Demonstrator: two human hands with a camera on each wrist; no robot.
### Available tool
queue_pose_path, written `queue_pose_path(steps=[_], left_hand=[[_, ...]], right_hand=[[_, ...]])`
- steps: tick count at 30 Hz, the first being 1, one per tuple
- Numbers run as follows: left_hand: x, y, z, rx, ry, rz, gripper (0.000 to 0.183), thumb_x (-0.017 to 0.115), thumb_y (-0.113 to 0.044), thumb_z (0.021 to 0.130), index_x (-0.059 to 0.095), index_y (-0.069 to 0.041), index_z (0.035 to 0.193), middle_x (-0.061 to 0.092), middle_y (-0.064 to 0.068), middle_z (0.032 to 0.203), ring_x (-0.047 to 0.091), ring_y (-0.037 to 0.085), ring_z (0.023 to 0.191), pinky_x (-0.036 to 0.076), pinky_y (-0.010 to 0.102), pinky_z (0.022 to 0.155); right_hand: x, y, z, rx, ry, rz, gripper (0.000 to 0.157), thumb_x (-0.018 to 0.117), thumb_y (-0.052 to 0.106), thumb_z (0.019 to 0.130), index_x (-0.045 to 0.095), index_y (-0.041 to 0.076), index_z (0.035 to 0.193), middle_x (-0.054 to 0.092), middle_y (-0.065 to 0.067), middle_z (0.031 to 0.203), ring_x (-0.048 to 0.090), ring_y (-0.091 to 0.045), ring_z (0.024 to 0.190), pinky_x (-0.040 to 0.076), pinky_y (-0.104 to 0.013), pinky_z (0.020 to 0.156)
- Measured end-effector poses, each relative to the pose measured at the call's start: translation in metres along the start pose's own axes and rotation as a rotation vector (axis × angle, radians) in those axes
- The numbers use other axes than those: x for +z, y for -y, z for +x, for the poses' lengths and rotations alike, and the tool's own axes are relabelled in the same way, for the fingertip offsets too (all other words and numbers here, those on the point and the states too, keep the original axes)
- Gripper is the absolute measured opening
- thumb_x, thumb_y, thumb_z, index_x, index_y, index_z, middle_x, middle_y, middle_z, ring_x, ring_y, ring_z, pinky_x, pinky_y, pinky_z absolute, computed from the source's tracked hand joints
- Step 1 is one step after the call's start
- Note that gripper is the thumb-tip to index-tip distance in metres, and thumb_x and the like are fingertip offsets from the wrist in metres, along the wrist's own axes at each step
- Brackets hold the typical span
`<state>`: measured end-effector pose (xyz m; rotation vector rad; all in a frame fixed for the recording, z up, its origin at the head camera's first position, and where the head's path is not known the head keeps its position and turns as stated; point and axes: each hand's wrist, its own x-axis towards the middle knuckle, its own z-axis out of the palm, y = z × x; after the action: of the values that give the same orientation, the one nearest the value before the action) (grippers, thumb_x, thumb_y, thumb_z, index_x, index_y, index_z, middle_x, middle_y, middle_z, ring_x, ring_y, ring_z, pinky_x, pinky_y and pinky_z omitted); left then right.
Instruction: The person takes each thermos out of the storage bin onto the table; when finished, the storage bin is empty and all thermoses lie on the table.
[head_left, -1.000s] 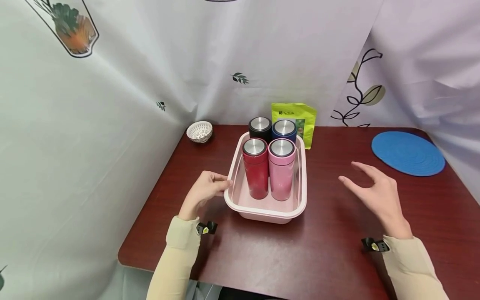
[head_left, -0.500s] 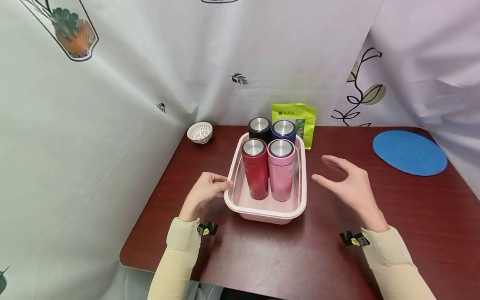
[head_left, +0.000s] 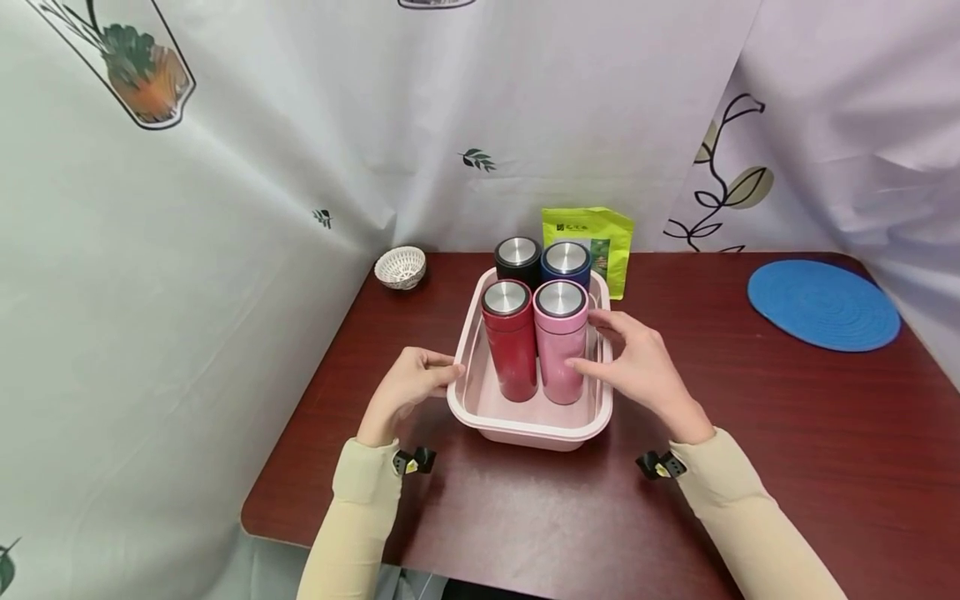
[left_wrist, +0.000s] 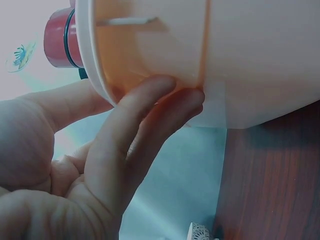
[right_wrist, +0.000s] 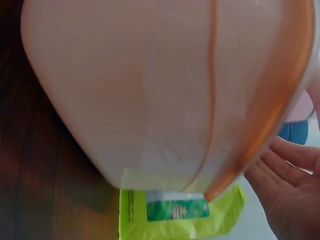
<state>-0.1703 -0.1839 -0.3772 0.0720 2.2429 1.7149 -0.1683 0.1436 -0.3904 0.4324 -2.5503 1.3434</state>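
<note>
A pink plastic basin point(head_left: 532, 435) stands on the table with red point(head_left: 510, 358), pink point(head_left: 558, 346), black point(head_left: 518, 271) and blue point(head_left: 577, 277) thermos bottles upright inside. Each has a silver-topped lid. My left hand point(head_left: 408, 385) pinches the basin's left rim, thumb over the edge. In the left wrist view, its fingers point(left_wrist: 162, 117) lie against the outer wall. My right hand point(head_left: 637, 367) reaches over the right rim, thumb and fingers spread in a wide curve at the pink bottle's right side. The thumb overlaps the bottle's front, and the fingertips are at its edge below the lid.
A green pouch point(head_left: 618, 258) stands behind the basin against the patterned wall cloth point(head_left: 420, 100). A small white woven basket point(head_left: 401, 268) sits at the back left. On the right lies a round blue mat point(head_left: 823, 304). The dark red-brown table point(head_left: 495, 517) ends near the body.
My right hand has moved left from the bare tabletop to the pink thermos bottle, over the basin's right rim. My left hand keeps its hold on the left rim, and the bottles stay in place.
</note>
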Motion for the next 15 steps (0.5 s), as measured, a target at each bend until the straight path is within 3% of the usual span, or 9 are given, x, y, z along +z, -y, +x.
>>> queue_pose_path(steps=[4, 10, 15], left_hand=[[0.000, 0.001, 0.000, 0.002, -0.001, 0.000, 0.034, 0.063, -0.001, 0.091, 0.059, 0.021, 0.115, 0.067, 0.034, 0.103, 0.072, 0.020, 0.079, 0.061, 0.039, 0.076], [0.000, 0.000, -0.001, 0.002, -0.003, 0.010, 0.034, 0.064, -0.001, 0.091, 0.059, 0.021, 0.115, 0.066, 0.036, 0.104, 0.072, 0.033, 0.086, 0.061, 0.040, 0.076], [0.002, 0.000, -0.002, 0.006, 0.000, 0.005, 0.034, 0.063, -0.001, 0.091, 0.059, 0.022, 0.115, 0.064, 0.039, 0.106, 0.072, 0.030, 0.084, 0.061, 0.041, 0.077]], right_hand=[[0.006, 0.005, 0.005, 0.014, 0.042, 0.016, 0.076, 0.089, 0.039, 0.068, 0.059, 0.010, 0.132, 0.066, -0.008, 0.123, 0.066, -0.026, 0.106, 0.056, -0.047, 0.091], [0.013, 0.012, 0.011, 0.001, 0.034, -0.044, 0.066, 0.089, 0.035, 0.069, 0.062, 0.009, 0.123, 0.069, -0.009, 0.113, 0.068, -0.027, 0.099, 0.058, -0.046, 0.085], [0.016, 0.015, 0.010, 0.016, 0.018, -0.106, 0.065, 0.088, 0.035, 0.070, 0.061, 0.008, 0.123, 0.068, -0.009, 0.111, 0.065, -0.027, 0.098, 0.057, -0.045, 0.083]])
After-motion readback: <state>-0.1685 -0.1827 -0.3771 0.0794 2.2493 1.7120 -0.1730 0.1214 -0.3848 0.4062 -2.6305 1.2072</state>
